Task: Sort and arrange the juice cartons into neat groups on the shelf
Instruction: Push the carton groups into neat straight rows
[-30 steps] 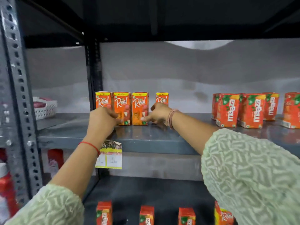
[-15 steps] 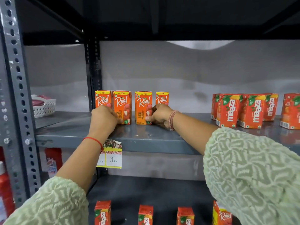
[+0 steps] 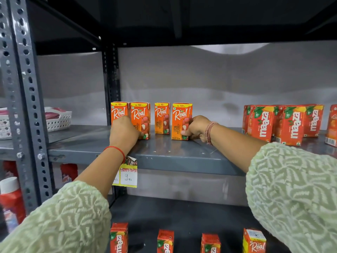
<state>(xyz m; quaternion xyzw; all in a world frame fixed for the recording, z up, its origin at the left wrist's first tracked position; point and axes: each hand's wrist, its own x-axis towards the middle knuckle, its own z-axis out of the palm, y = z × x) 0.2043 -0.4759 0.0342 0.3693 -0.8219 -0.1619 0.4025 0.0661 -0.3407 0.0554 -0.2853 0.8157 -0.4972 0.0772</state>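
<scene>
Now the rightmost Real carton (image 3: pixel 181 121) stands upright on the shelf (image 3: pixel 182 157), clasped by the right hand (image 3: pixel 196 127) (its grip closed around the carton's right side); the row lies leftward, where the left hand (image 3: pixel 124 133) holds the front left carton (image 3: pixel 140 117).
</scene>
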